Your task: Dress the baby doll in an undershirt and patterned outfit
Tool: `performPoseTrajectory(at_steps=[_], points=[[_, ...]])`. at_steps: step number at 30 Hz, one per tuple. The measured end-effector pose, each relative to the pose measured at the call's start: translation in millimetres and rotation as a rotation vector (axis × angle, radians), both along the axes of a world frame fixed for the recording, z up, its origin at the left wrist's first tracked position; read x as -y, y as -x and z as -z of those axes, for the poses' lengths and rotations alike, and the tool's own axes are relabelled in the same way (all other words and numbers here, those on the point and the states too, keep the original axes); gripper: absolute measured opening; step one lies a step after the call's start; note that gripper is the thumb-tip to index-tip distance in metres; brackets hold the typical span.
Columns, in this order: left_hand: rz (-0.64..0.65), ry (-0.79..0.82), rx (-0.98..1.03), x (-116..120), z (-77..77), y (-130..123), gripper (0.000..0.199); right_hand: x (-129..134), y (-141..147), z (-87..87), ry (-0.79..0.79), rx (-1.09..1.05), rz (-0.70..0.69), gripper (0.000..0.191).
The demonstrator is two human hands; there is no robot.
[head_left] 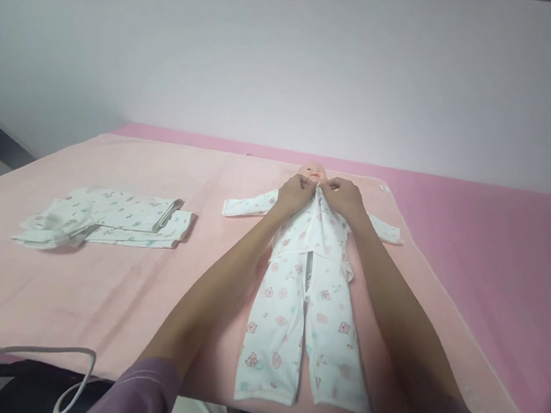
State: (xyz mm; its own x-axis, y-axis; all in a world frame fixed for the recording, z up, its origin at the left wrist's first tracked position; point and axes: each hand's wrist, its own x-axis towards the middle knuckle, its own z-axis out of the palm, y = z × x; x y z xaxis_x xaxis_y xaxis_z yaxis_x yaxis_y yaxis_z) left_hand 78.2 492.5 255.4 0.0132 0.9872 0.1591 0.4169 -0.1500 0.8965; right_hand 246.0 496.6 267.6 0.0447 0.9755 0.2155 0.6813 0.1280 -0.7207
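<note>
While I monitor the head view, I locate the printed top (312, 230) on the doll, face-up near the far edge of a light pink cover (163, 316). The left hand (297, 192) and the right hand (342, 196) each pinch the neckline, fingertips drawn narrow and nearly meeting below the chin; the exact finger contact is too small for me to verify. For good control, I recommend gripping close to the fabric edge, matching tension on both sides, and lifting the cloth slightly clear of the doll's head (312, 170). I judge the thin knit liable to stretch or skew if one side pulls harder. Matching trousers (276, 326) extend toward the near edge, legs apart. To the left lie folded garments (130, 211). A white cable (40, 348) loops at the near-left corner.
</note>
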Motion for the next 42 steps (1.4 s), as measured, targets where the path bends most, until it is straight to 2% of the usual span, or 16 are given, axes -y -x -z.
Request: performPoseTrajectory(at_steps=[1, 3, 7, 11, 14, 16, 17, 21, 24, 26, 29, 31, 33, 37, 39, 42], points=[[-0.010, -0.028, -0.045, 12.4, -1.6, 4.8, 0.016, 14.5, -3.7, -2.9, -0.058, 0.047, -0.011, 0.025], [0.024, -0.116, -0.194, 44.7, -2.9, 18.8, 0.030, 51.7, -16.3, -5.4, -0.150, 0.119, -0.101, 0.031], [0.224, -0.233, -0.419, 115.7, 9.1, 45.6, 0.051, 127.8, -47.1, 6.6, -0.054, 0.229, -0.382, 0.045], [0.144, -0.289, -0.481, 147.4, 30.4, 40.0, 0.048, 156.0, -45.5, 27.8, -0.066, 0.269, -0.335, 0.037], [0.063, -0.390, -0.524, 141.2, 33.9, 31.3, 0.024, 150.0, -33.5, 29.9, -0.149, 0.306, -0.266, 0.015], [0.003, -0.358, -0.483, 131.5, 28.7, 38.6, 0.011, 142.5, -39.2, 23.8, -0.175, 0.336, -0.214, 0.019], [-0.051, -0.297, -0.434, 126.8, 25.3, 48.0, 0.019, 139.1, -48.7, 20.3, -0.180, 0.337, -0.161, 0.023], [-0.285, -0.013, -0.333, 119.4, 20.5, 115.1, 0.031, 132.9, -121.6, 19.5, -0.065, 0.333, 0.111, 0.027], [-0.275, 0.121, -0.488, 128.3, 30.8, 162.3, 0.026, 137.1, -174.7, 40.5, 0.178, 0.403, 0.169, 0.029], [-0.313, 0.125, -0.577, 135.8, 39.0, 174.6, 0.021, 140.5, -189.5, 58.4, 0.140, 0.364, 0.189, 0.020], [-0.360, -0.062, -0.630, 137.3, 44.8, 160.8, 0.017, 136.7, -173.7, 75.7, -0.149, 0.281, 0.156, 0.030], [-0.252, -0.218, -0.566, 128.1, 44.4, 137.0, 0.023, 124.8, -144.1, 76.9, -0.260, 0.202, 0.049, 0.038], [-0.093, -0.281, -0.426, 111.6, 42.3, 109.7, 0.034, 106.2, -108.6, 71.5, -0.220, 0.081, -0.095, 0.048], [0.108, -0.094, -0.179, 72.4, 36.1, 69.3, 0.065, 65.2, -53.5, 52.7, -0.102, -0.031, -0.241, 0.059], [0.153, -0.009, -0.101, 59.3, 32.2, 63.1, 0.071, 52.8, -43.3, 42.2, -0.021, -0.047, -0.224, 0.060], [0.242, 0.025, -0.104, 55.8, 25.4, 67.8, 0.057, 52.3, -45.5, 27.7, 0.107, 0.008, -0.278, 0.054]])
